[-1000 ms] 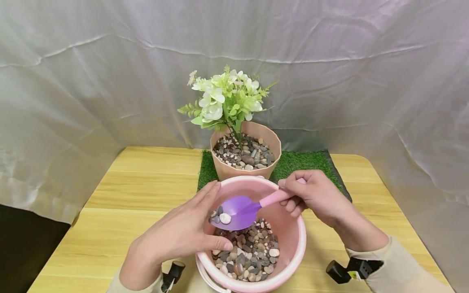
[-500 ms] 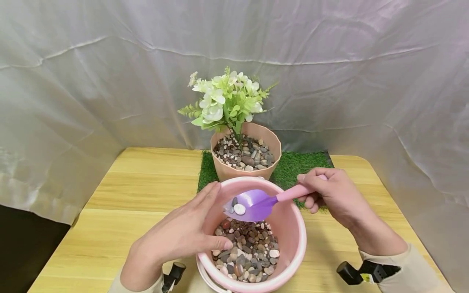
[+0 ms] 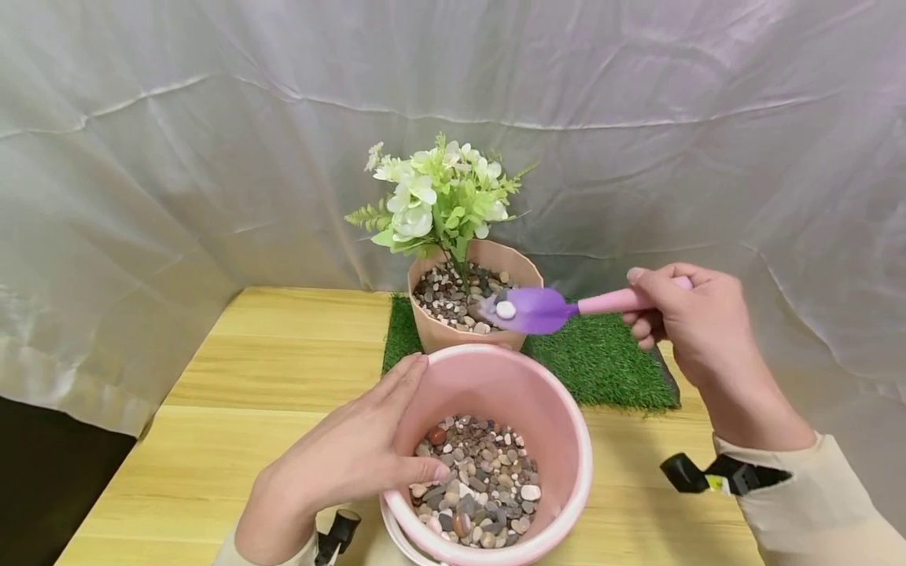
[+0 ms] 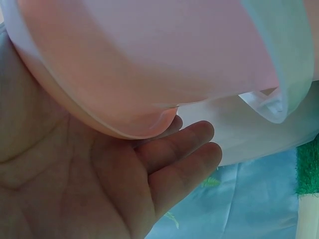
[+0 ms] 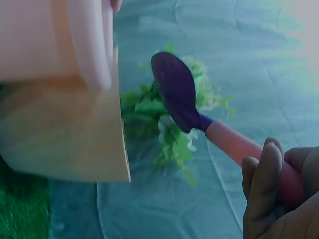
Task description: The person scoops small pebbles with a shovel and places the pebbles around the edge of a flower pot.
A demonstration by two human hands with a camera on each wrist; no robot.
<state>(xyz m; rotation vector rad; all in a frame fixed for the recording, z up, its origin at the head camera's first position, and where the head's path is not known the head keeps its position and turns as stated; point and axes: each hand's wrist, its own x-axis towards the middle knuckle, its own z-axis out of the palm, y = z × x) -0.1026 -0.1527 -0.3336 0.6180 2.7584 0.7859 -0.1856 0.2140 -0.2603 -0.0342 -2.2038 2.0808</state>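
Observation:
My right hand (image 3: 704,330) grips the pink handle of a hand trowel (image 3: 541,309) with a purple blade. A white pebble (image 3: 506,310) and a few blurred ones lie on the blade, which hovers over the right front rim of a flowerpot (image 3: 476,333). Pebbles fill the pot around white-and-green flowers (image 3: 439,189). In front of it stands a pink bucket (image 3: 548,417) with mixed pebbles (image 3: 477,487) at the bottom. My left hand (image 3: 347,440) rests on the bucket's left rim, thumb over the inside. In the left wrist view its fingers (image 4: 179,174) extend fairly straight beneath the rim.
Artificial grass (image 3: 609,362) lies under the flowerpot on a wooden table (image 3: 276,346). Grey fabric (image 3: 637,141) hangs behind and at the sides. The bucket's white handle (image 4: 291,55) hangs down in the left wrist view.
My right hand has lifted the trowel away from the bucket, first rightward, then forward to the flowerpot, pebbles still on its blade. The left hand has stayed on the bucket rim.

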